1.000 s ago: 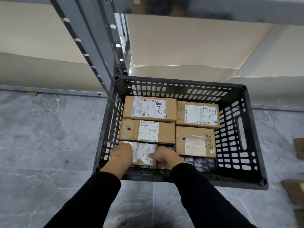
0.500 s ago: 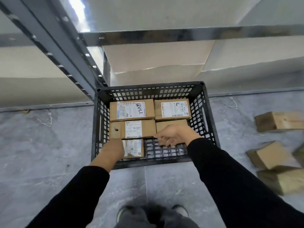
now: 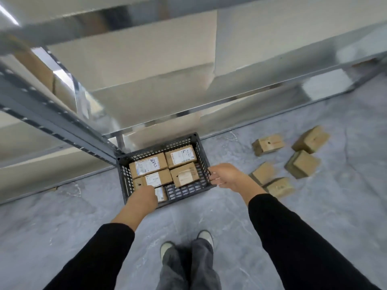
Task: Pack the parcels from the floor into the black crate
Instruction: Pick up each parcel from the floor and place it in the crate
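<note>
The black crate [image 3: 204, 162] stands on the grey floor against a metal rack. Several labelled brown parcels lie flat in it, among them one with handwriting [image 3: 147, 165] at the back left and a small one [image 3: 161, 194] at the front left. My left hand [image 3: 144, 195] hangs over that small parcel with its back toward me; I cannot tell whether it touches it. My right hand [image 3: 227, 176] is empty, with relaxed fingers at the crate's right rim. Several loose parcels [image 3: 269, 144] lie on the floor to the right of the crate.
A grey metal shelf rack [image 3: 62, 126] rises behind and left of the crate, its slanted upright ending at the crate's back left corner. My feet [image 3: 186, 245] stand just before the crate. Bare grey floor [image 3: 62, 216] stretches to the left.
The view has risen and pulled back from the crate. My right hand left the crate's inside and moved right to its rim. My left hand stays over the front-left parcel.
</note>
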